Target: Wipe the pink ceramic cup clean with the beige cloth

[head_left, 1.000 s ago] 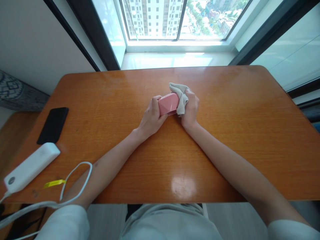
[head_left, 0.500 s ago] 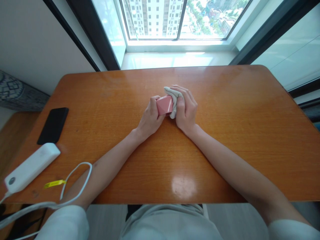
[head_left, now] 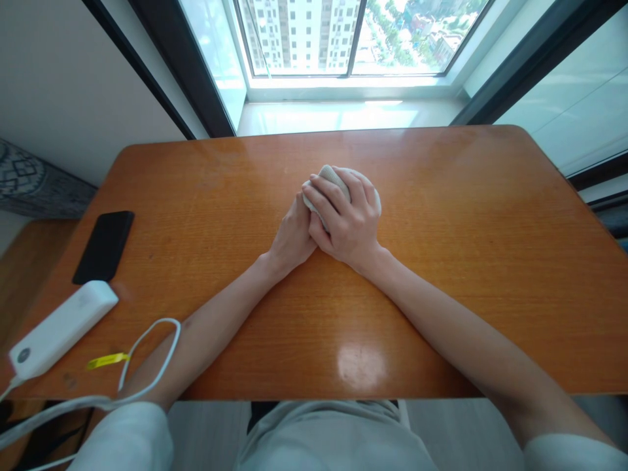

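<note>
Head view: the grey cloth (head_left: 328, 173) is pressed under the spread fingers of the right hand (head_left: 349, 219), near the middle of the worktop (head_left: 466, 261)'s far edge. The left hand (head_left: 293, 232) is curled against it, its grip partly covered; anything enclosed beneath the cloth cannot be seen. A black phone (head_left: 104, 247) is located by the left edge, with a white power strip (head_left: 63, 329) toward the near left corner.

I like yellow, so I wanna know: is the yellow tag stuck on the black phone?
No, the yellow tag is on the looped white cable, apart from the black phone.
</note>
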The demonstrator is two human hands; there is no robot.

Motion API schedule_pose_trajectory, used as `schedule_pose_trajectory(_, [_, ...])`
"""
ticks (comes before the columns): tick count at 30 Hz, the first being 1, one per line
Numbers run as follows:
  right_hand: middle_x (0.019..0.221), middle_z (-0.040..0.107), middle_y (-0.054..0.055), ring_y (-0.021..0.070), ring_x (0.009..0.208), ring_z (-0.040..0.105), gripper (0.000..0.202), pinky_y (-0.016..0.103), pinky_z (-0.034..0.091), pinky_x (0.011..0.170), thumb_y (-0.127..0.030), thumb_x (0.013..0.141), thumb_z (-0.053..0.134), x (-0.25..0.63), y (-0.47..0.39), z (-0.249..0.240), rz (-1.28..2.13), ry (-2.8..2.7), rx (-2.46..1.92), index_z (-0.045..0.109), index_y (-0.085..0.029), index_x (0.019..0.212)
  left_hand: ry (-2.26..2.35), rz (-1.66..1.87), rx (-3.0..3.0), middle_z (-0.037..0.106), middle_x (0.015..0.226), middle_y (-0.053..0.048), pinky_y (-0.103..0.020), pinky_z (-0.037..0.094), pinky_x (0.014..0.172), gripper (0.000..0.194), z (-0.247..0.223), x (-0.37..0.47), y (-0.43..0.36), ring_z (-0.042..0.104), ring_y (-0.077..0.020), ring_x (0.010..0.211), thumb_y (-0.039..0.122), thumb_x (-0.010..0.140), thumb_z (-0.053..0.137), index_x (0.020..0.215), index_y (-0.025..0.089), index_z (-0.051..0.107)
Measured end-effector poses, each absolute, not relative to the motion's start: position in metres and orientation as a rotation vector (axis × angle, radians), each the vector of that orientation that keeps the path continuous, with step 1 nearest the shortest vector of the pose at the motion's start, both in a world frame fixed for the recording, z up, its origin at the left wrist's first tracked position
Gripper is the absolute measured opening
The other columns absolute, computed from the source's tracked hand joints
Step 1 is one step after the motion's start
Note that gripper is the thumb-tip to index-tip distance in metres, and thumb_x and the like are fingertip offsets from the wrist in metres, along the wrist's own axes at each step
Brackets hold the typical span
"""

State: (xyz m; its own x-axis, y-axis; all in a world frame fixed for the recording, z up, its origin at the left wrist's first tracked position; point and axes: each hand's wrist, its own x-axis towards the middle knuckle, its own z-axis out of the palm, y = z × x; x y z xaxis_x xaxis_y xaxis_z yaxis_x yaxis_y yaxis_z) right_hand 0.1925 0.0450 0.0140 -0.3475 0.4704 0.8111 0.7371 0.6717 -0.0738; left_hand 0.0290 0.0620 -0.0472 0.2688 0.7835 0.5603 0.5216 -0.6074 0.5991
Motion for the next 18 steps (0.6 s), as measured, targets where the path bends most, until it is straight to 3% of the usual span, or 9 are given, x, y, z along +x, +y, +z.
schedule_pose_trajectory(4, [0.143,0.084,0.006,0.038,0.136,0.073,0.04,0.06,0.056,0.117,-0.027,0.106,0.061,0.192,0.048,0.017,-0.445,-1.935,-0.952,0.071,-0.029,0.145,1.191,1.272,2.186,0.067,0.13,-0.013,-0.047,0.066,0.091,0.041,-0.04,0.03,0.059,0.073,-0.0279,0.108,0.051,0.117,0.052,0.149,0.026,0.046])
schedule_pose_trajectory(11, [0.145,0.082,0.007,0.0363,0.139,0.07,0.032,0.059,0.053,0.119,-0.031,0.11,0.058,0.191,0.045,0.023,-0.188,-1.883,-1.131,0.078,-0.031,0.135,1.161,1.234,2.183,0.065,0.13,-0.015,-0.051,0.063,0.095,0.031,-0.028,0.032,0.057,0.072,-0.0289,0.108,0.047,0.119,0.049,0.14,0.026,0.043])
schedule_pose_trajectory(18, [0.141,0.083,0.007,0.0322,0.132,0.073,0.031,0.054,0.055,0.119,-0.031,0.111,0.055,0.194,0.049,0.029,-0.045,-1.813,-1.155,0.081,-0.03,0.127,1.139,1.209,2.184,0.068,0.139,-0.017,-0.049,0.061,0.102,0.042,-0.022,0.032,0.055,0.072,-0.0287,0.116,0.041,0.113,0.059,0.145,0.024,0.04])
